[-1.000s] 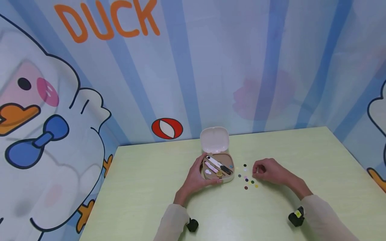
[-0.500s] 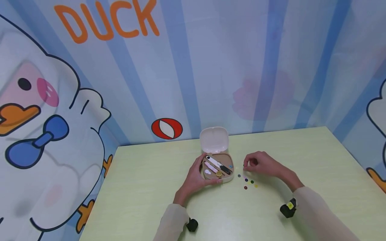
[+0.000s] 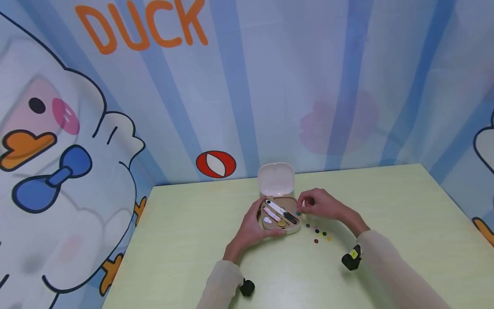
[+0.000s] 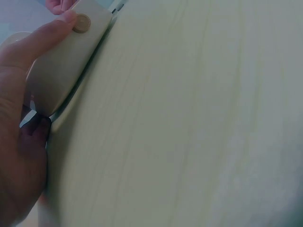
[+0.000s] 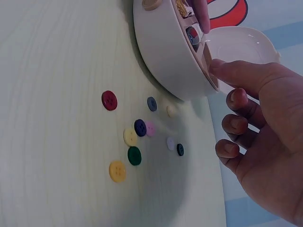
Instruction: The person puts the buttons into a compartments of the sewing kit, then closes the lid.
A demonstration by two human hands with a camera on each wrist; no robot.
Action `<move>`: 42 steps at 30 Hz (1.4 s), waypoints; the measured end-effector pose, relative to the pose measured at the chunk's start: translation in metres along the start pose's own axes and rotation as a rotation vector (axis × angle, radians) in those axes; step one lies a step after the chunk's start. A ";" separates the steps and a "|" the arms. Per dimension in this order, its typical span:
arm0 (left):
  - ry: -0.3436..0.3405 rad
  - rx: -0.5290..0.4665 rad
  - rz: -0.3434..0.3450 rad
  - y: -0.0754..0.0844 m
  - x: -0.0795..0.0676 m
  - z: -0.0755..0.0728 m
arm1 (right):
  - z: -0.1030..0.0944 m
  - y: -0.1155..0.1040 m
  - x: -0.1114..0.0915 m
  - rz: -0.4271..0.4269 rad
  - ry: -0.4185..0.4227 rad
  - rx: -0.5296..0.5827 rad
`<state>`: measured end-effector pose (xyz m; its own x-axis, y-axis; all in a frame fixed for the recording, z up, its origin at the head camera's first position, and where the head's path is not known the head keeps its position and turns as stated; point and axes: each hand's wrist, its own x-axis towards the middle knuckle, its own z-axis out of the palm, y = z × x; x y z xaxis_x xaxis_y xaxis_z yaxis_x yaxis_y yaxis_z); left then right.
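A pale sewing-kit box [image 3: 292,230] stands on the table with its white lid [image 3: 275,179] raised. My left hand [image 3: 252,225] grips its left side, the thumb on the front beside a round wooden clasp [image 4: 82,23]. Inside lie a white-and-black tool [image 3: 281,211], a pink stick-like tool [image 3: 272,213], a round gold piece [image 3: 282,223] and a small blue piece [image 3: 298,213]. My right hand [image 3: 318,203] has thumb and forefinger together at the right compartment. Whether anything is between those fingertips is hidden; the other fingers [image 5: 235,124] are curled.
Several loose buttons lie right of the box, including a red button [image 5: 109,100], a green button [image 5: 134,155], a yellow button [image 5: 117,171] and a dark blue button [image 5: 140,127]. A printed duck curtain [image 3: 270,86] hangs behind the table [image 3: 185,236].
My right hand has moved left and slightly back, from above the loose buttons to the right compartment, its thumb and forefinger staying together. My left hand still grips the box.
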<state>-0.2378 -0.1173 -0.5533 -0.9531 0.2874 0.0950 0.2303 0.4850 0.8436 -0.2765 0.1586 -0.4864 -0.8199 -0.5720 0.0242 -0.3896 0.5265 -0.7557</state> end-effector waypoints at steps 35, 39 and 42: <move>0.010 -0.046 -0.012 0.004 -0.002 0.000 | 0.011 0.015 -0.002 0.010 0.070 0.025; 0.007 -0.048 -0.018 0.003 -0.002 0.000 | 0.009 0.021 -0.007 0.028 0.110 0.018; 0.006 -0.048 -0.016 0.002 -0.001 -0.001 | 0.006 0.027 -0.013 0.033 0.129 0.016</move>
<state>-0.2367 -0.1175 -0.5516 -0.9576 0.2753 0.0844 0.2057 0.4489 0.8696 -0.2739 0.1761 -0.5109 -0.8799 -0.4679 0.0822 -0.3554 0.5335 -0.7675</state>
